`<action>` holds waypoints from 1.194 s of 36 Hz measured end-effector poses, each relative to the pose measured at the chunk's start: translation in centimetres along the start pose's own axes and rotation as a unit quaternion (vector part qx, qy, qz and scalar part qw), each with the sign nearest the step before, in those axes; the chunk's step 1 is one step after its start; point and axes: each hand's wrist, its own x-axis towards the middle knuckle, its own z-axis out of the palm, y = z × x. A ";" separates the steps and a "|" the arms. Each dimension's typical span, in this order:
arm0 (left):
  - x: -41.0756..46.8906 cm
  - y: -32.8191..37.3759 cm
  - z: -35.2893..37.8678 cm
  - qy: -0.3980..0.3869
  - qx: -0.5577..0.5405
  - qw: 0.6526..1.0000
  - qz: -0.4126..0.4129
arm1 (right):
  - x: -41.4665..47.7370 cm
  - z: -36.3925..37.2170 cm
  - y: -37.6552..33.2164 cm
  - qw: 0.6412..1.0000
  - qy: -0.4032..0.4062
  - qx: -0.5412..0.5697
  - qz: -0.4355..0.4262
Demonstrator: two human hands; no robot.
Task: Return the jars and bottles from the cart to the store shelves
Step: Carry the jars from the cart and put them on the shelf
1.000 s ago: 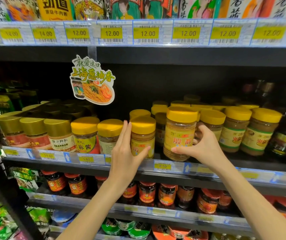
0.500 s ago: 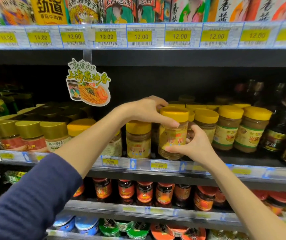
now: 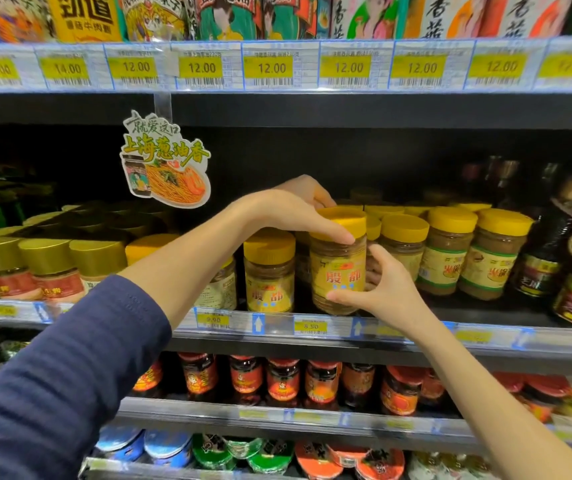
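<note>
Jar [image 3: 338, 271]: left grip [image 3: 288, 209] over lid [image 3: 346, 216], right grip [image 3: 388, 292] round lower side

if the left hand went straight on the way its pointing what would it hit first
The left hand grips the lid of the held jar, pointing right and into the shelf. Past that, it would likely meet the neighbouring yellow-lidded jar first, though depth is unclear.

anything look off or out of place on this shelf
Only the jar: it sits forward of its row at the shelf edge, left hand on its lid, right hand on its side. Nothing looks spilled or broken.
</note>
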 end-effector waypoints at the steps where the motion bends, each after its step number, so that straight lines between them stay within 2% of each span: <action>1: 0.0 -0.1 0.1 0.003 -0.001 1.000 -0.003 | -0.3 -0.1 0.0 1.000 0.000 0.001 -0.001; 4: 0.2 -0.5 0.5 0.010 0.011 1.000 -0.011 | -1.6 -0.4 0.2 1.000 0.002 -0.018 0.005; 7: 0.4 -0.9 1.0 0.003 0.038 0.999 -0.022 | -3.2 -0.2 0.6 0.995 0.007 -0.098 -0.011; 14: 0.8 -2.3 2.0 -0.017 0.078 0.996 -0.039 | -5.4 0.4 1.4 0.967 -0.050 -0.247 -0.036; 18: 0.9 -2.8 2.3 -0.030 0.088 0.994 -0.049 | -5.5 0.8 2.2 0.950 -0.053 -0.300 -0.072; 25: 0.8 -3.1 2.0 -0.049 0.080 0.994 -0.055 | -5.7 0.9 2.5 0.937 -0.048 -0.332 -0.096; 38: 0.3 -3.4 1.6 -0.066 0.074 0.993 -0.065 | -5.8 0.9 3.2 0.936 -0.052 -0.331 -0.104; 43: -0.6 -3.1 1.7 -0.045 0.072 0.994 -0.062 | -5.8 0.9 3.5 0.936 -0.048 -0.329 -0.117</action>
